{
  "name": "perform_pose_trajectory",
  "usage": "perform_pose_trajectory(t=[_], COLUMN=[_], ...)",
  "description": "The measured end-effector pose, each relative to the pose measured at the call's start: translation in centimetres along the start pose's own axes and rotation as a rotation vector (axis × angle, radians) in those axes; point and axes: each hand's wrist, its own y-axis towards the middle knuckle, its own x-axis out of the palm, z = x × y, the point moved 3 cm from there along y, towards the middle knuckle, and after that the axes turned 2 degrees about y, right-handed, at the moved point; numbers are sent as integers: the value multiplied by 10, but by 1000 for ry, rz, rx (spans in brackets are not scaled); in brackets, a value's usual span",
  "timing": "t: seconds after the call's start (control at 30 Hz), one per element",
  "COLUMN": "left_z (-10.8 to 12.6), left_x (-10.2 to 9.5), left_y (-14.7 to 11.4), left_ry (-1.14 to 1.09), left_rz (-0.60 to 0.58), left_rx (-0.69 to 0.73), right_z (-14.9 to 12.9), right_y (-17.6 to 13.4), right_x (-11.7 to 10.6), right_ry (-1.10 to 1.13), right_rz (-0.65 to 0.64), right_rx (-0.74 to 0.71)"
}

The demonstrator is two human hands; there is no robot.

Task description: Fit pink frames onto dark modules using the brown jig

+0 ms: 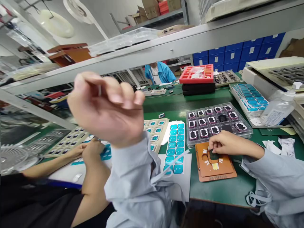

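My left hand (108,109) is raised above the bench with its palm toward me, slightly blurred. Its fingers curl inward, and nothing shows in them. Down at the right, my right hand (224,144) pinches a dark square piece (214,155) at an orange fixture plate (204,172). White tabs surround the piece's spot, and my fingers partly cover it. Behind the plate stands a clear plastic tray (247,134) of white-framed dark square parts. Left of the plate lies a sheet of blue rounded stickers (175,145) on white paper.
A person's forearms (91,158) work close at my left. Beyond the sticker sheet is a beige parts tray (165,122). A red divided box (197,74) stands at the back, a pump bottle (280,106) at the right. A shelf beam (166,47) crosses above the green bench.
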Motion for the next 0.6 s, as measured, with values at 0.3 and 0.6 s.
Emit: perform_pose_trajectory(t=[0.3, 0.6], left_z=[28, -8], left_x=[46, 76], left_y=[-81, -116], left_ry=[-72, 312], left_rz=[-1155, -1545], left_rx=[75, 36], right_z=[-4, -10], right_y=[0, 0], right_x=[7, 13], right_ry=[-142, -315], right_rz=[50, 83], right_rx=[-17, 22])
